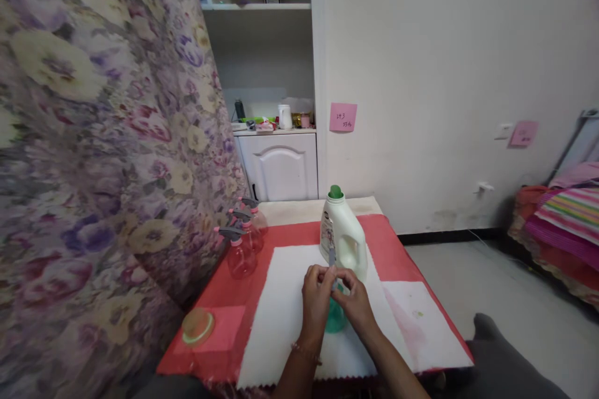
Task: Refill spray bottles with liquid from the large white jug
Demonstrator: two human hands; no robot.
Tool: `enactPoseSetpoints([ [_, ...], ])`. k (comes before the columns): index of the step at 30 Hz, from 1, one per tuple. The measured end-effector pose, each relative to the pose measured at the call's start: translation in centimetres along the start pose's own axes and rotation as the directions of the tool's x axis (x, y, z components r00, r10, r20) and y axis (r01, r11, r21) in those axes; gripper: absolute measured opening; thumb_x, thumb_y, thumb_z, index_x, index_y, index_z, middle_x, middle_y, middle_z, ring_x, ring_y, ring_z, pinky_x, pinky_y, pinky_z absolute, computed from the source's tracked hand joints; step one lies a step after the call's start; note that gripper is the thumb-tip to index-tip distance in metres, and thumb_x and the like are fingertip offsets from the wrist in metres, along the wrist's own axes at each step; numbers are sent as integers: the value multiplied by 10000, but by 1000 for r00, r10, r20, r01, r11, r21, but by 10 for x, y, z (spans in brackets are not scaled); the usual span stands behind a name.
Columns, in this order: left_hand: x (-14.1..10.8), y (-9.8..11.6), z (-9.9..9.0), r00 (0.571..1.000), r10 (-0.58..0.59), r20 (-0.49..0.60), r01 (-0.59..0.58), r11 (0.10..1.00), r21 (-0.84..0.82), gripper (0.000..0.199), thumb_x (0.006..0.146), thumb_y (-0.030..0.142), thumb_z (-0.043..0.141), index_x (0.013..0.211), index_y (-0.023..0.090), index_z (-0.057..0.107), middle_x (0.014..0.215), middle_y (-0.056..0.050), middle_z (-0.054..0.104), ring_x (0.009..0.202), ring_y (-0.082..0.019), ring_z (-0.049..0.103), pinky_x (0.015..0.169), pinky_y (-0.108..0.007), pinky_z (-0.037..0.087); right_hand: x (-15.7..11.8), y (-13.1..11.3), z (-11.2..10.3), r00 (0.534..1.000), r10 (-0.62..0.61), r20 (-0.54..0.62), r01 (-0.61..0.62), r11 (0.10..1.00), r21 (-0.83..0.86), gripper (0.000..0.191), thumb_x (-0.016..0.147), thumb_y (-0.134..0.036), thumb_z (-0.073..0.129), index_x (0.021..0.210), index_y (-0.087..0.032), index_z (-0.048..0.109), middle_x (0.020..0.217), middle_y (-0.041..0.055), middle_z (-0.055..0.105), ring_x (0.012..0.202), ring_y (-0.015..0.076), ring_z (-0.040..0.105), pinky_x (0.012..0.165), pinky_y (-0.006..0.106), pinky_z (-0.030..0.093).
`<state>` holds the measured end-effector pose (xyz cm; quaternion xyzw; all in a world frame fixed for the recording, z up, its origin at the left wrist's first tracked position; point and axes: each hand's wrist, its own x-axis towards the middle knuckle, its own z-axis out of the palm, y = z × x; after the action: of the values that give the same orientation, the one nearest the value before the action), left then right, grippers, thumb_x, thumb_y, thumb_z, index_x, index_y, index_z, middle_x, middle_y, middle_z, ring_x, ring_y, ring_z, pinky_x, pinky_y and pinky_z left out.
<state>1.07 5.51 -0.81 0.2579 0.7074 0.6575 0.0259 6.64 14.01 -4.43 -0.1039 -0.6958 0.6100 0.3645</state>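
Left hand (316,292) and right hand (355,303), fingers nearly closed, pinch a slim grey plastic spray head (332,256) over a translucent green plastic bottle (335,320), likely light, smooth, slightly yielding, best gripped round its body, on a white zigzag-edged sheet (281,315) before a cream plastic jug (340,222).

High above the grip — a square pink paper note (343,117) shows "2", something, "3" — other writing is blurry.

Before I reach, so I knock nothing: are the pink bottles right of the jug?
No, the three pink bottles stand left of the jug, beside the curtain.
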Motion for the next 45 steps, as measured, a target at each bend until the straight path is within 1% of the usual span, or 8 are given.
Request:
enactPoseSetpoints([
  [4,0,-1,0,1000,-2,8,2,1000,-1,285,815,466,556,703,204,564,713,12,570,737,-166,549,706,-289,440,0,1,4,998,22,-63,-24,1000,-21,181,710,-229,691,888,-210,663,909,33,686,927,237,635,888,365,478],
  [9,-1,1,0,1000,-13,3,13,1000,-8,297,800,487,564,703,206,563,692,17,570,724,-168,553,694,-288,443,-2,-6,0,1000,-14,15,14,1000,10,276,754,-267,656,1025,-222,678,1051,53,696,1032,241,633,941,361,479],
  [15,-1,5,0,1000,-12,-13,12,1000,-11,314,784,504,578,679,209,560,661,25,559,702,-162,543,677,-282,440,-1,-3,2,1000,12,-29,-12,1000,-23,169,754,-275,672,908,-208,685,936,47,701,937,242,640,895,372,483],
  [22,-1,5,0,1000,-14,-18,13,1000,-19,322,772,515,588,679,207,576,663,17,580,701,-166,557,673,-283,450,-2,-6,1,1000,-22,14,23,1000,-20,301,737,-214,631,1033,-226,678,1066,49,687,1043,240,621,945,353,474],
  [31,-1,8,0,1000,-26,-14,26,999,-38,319,772,509,605,679,205,576,661,17,583,694,-168,560,667,-283,449,-1,-8,2,999,-23,-29,20,995,-95,189,731,-199,646,917,-215,674,919,26,684,903,227,620,857,343,480],
  [41,-1,7,-1,999,-33,11,33,997,-66,335,799,525,567,702,204,563,685,14,576,707,-169,561,684,-285,454,-1,-2,6,998,-11,-54,5,995,-103,206,720,-172,623,918,-221,642,915,23,675,933,239,616,885,367,475],
  [43,-1,8,-1,999,-35,27,37,997,-71,341,802,536,561,715,206,566,690,15,577,712,-168,562,683,-278,452,-3,1,5,999,-9,-46,5,996,-91,246,716,-180,630,957,-225,641,965,29,677,979,243,613,929,389,465],
  [45,-1,9,-1,998,-40,47,44,996,-77,356,803,555,552,734,206,573,689,17,578,704,-166,561,677,-274,453,-8,6,2,1000,-2,-27,0,998,-68,401,688,-197,671,1083,-237,619,1079,41,673,1065,254,602,973,412,454],
])
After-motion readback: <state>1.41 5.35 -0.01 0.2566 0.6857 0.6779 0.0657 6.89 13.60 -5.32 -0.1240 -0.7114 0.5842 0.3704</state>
